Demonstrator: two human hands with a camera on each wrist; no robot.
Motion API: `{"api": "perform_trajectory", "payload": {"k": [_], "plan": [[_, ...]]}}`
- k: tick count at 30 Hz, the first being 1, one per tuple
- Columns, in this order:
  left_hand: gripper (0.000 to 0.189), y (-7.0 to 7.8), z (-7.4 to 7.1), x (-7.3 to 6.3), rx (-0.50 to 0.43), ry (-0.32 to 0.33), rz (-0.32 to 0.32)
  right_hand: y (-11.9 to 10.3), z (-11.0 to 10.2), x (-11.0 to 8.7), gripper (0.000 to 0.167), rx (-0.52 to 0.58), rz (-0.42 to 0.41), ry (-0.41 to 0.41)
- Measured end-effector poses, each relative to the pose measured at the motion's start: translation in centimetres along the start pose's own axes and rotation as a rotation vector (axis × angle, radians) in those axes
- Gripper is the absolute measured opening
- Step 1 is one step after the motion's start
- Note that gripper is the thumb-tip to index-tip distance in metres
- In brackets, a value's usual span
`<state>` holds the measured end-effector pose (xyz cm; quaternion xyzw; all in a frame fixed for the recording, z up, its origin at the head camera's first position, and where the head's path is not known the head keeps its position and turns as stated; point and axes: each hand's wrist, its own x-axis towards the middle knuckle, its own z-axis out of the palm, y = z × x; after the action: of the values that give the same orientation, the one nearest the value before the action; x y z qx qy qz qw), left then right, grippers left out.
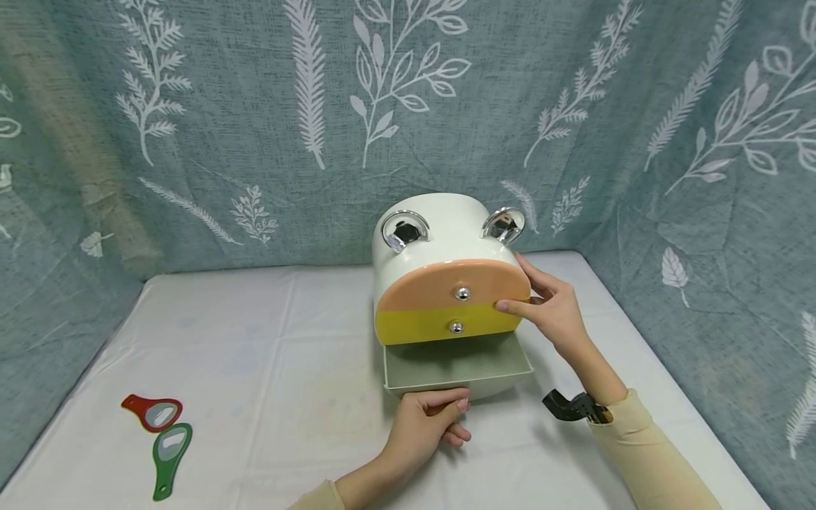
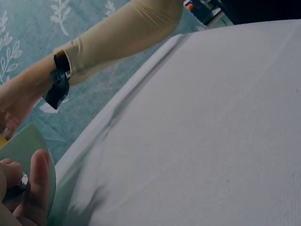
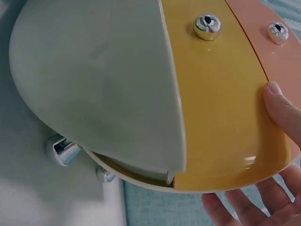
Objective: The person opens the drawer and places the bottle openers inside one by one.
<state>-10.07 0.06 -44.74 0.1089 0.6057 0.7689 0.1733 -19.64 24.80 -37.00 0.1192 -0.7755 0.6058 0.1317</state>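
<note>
A white three-drawer box (image 1: 440, 234) with two silver ear-like pieces on top stands on the table. Its bottom, pale green drawer (image 1: 455, 361) is pulled out, while the orange drawer (image 1: 421, 287) and yellow drawer (image 1: 414, 324) sit closed, each with a silver knob. My left hand (image 1: 427, 428) is at the front of the green drawer, fingers curled round its knob (image 2: 25, 179), which is partly hidden. My right hand (image 1: 557, 312) grips the box's right side; the thumb presses on the yellow front, and the fingers (image 3: 270, 195) lie along the side wall.
On the left of the white-covered table (image 1: 306, 453) lie a red-handled tool (image 1: 143, 411) and a green-handled tool (image 1: 168, 464), each with a metal insert, like bottle openers. A leaf-patterned curtain (image 1: 255, 106) hangs behind and along the sides. Silver feet (image 3: 63, 149) show under the box.
</note>
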Motion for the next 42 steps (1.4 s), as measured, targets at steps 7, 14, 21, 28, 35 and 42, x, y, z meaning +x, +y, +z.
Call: {"api": "perform_trajectory", "payload": {"k": [7,14,21,28,35,42], "plan": [[0.027,0.8,-0.5,-0.5,0.047,-0.081,-0.035,-0.1,-0.4,0.0,0.075,0.011,-0.017,-0.028],[0.028,3.3,-5.0,-3.7,0.182,-0.273,-0.065,0.1,-1.0,-0.1,0.074,0.047,-0.014,-0.151],[0.033,6.1,-13.0,-8.4,0.283,-0.259,-0.092,0.4,-1.1,-0.2,0.072,0.034,-0.024,-0.194],[0.035,9.2,-21.0,-12.2,0.641,0.013,-0.109,0.4,-1.2,-0.2,0.072,0.084,-0.036,-0.171],[0.036,11.1,-26.6,-14.5,0.927,0.286,-0.048,0.7,-1.3,-0.2,0.072,0.073,-0.061,-0.156],[0.057,10.6,-30.7,-15.7,0.895,0.304,-0.301,0.7,-1.0,-0.1,0.072,0.083,-0.061,-0.160]]}}
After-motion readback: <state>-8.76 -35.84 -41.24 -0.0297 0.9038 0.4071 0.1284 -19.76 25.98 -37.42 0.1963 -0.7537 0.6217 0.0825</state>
